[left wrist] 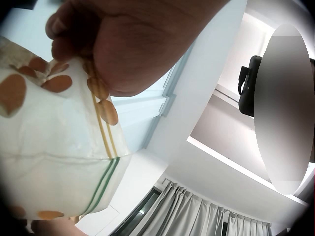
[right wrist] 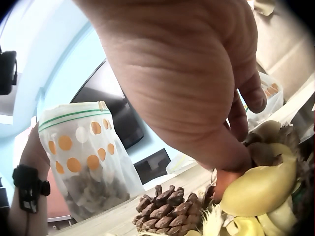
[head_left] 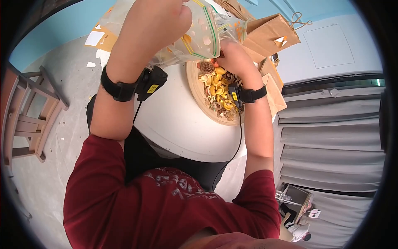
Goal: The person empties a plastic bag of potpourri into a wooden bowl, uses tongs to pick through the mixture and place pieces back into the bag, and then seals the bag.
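Observation:
My left hand [head_left: 176, 23] grips the top corner of a clear zip bag [right wrist: 91, 160] with orange dots and a green zip line. Brownish dried pieces fill its lower part in the right wrist view. On the table, a round wooden tray [head_left: 194, 89] bears dried potpourri: yellow curled pods [right wrist: 261, 191], a pinecone [right wrist: 170, 211] and brown flakes. My right hand [head_left: 238, 60] reaches down to the tray's far side, its thumb at an orange-red piece [right wrist: 226, 183] beside the pinecone. Whether the fingers pinch a piece I cannot tell, as the yellow pods hide the tips.
Another dotted zip bag [head_left: 236, 29] lies beyond the right hand. Brown paper bags [head_left: 265, 39] stand at the table's right side. The white table [head_left: 166, 128] curves close to the person's body. A wooden chair [head_left: 33, 112] stands on the left, grey curtains [head_left: 331, 141] hang right.

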Available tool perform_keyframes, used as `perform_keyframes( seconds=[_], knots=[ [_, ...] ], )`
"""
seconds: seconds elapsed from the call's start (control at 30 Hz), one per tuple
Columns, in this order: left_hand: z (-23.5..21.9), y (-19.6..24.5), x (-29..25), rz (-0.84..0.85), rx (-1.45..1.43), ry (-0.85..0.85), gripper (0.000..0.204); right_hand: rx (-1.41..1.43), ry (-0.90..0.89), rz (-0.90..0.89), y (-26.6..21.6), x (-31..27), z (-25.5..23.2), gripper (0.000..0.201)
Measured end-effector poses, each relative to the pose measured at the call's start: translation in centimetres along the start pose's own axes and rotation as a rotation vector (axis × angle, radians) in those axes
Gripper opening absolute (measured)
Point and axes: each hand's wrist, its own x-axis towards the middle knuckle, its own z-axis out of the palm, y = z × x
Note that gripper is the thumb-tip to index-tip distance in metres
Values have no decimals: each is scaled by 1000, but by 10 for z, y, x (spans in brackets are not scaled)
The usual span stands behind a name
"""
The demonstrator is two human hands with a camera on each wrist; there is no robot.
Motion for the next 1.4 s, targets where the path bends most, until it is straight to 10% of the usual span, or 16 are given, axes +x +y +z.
perform_keyframes(
  seconds=[0.57, 1.07, 1.27, 1.4],
  knots=[
    [7, -5, -1, -21, -11, -29, 23, 21, -13, 135, -2, -13, -7, 32],
    [26, -8, -11, 19, -17, -127, 31, 1048, 229, 169, -19, -35, -53, 28],
    [23, 1, -11, -9, -20, -150, 31, 712, 315, 129, -90, -27, -59, 29],
    [11, -1, -6, 4, 19, -105, 24, 492, 342, 292, -48, -23, -51, 21]
  ],
)
